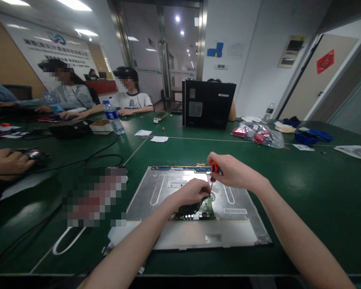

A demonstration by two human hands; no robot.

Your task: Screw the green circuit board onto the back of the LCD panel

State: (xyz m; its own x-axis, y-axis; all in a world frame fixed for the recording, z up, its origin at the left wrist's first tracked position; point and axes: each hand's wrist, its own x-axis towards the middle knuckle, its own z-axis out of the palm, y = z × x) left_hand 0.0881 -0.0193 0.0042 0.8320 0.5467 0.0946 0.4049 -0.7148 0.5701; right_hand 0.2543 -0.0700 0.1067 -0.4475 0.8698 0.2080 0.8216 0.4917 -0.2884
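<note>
A bare metal display panel (195, 233) lies flat on the green table in front of me. On its middle sits a green circuit board (209, 206), partly covered by my left hand. My right hand (227, 170) is closed around the handle of a red-and-black screwdriver (214, 167), held nearly upright. Its thin shaft points down to the board's upper right corner. Beside the tip, the fingers of my left hand (195, 190) are pinched together; what they hold, if anything, is hidden. A blue circuit strip (174, 169) runs along the panel's far edge.
Left of the panel lies a blurred-out pinkish object (99, 196) with a white loop. Black cables (99, 150) cross the table there. Farther back stand a water bottle (112, 116), a black computer case (209, 105) and plastic bags (260, 134). Several people sit around the table.
</note>
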